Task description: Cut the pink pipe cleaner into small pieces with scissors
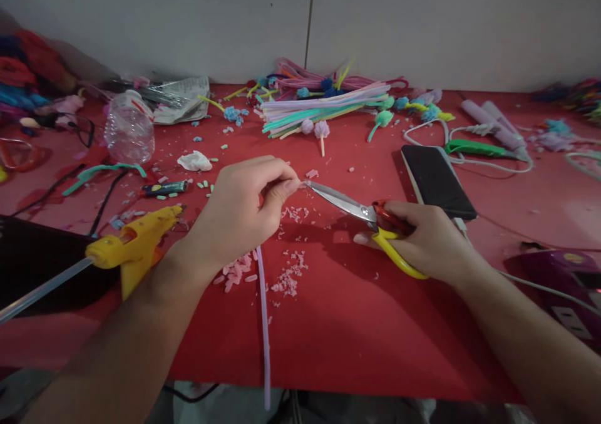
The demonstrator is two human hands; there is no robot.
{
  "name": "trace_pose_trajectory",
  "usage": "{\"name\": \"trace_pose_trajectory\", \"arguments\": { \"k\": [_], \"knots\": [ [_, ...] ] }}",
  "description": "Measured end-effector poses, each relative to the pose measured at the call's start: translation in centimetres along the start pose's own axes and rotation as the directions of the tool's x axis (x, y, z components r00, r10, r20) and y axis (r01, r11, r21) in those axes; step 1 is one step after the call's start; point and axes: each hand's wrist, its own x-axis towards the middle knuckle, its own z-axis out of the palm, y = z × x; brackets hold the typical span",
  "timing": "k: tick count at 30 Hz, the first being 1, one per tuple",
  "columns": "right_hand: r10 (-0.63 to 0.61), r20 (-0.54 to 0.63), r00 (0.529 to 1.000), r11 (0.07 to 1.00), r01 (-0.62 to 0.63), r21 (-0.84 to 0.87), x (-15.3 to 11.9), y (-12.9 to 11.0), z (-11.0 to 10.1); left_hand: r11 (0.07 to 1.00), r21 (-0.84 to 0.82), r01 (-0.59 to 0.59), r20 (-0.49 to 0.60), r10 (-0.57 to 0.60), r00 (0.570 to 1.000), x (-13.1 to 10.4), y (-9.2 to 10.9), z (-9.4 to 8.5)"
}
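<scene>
My left hand (248, 205) is closed in a pinch over the middle of the table. A lilac pipe cleaner (263, 330) hangs out from under it, past the table's front edge; its upper stretch is hidden by the palm. A tiny tip shows at the pinching fingertips, touching or nearly touching the scissor points. In my right hand (422, 236) are scissors (342, 202) with red and yellow handles, blades pointing left and close together. Pink trimmed pieces (238, 270) and finer pink clippings (290, 277) lie beneath my hands.
A yellow glue gun (136, 242) stands beside my left forearm. Behind are a clear plastic bottle (129, 129), a bundle of pipe cleaners (319, 108) and small fuzzy flowers (384, 119). To the right lie a phone (436, 180), a green-handled tool (479, 148) and a purple power strip (558, 280).
</scene>
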Motion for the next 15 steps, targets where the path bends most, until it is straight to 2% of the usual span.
{"name": "trace_pose_trajectory", "arguments": {
  "k": [15],
  "knots": [
    [-0.022,-0.011,1.000,1.000,0.022,0.011,0.08,-0.65,-0.15,1.000,0.000,-0.002,0.011,0.002,1.000,0.00,-0.15,0.18]
  ]
}}
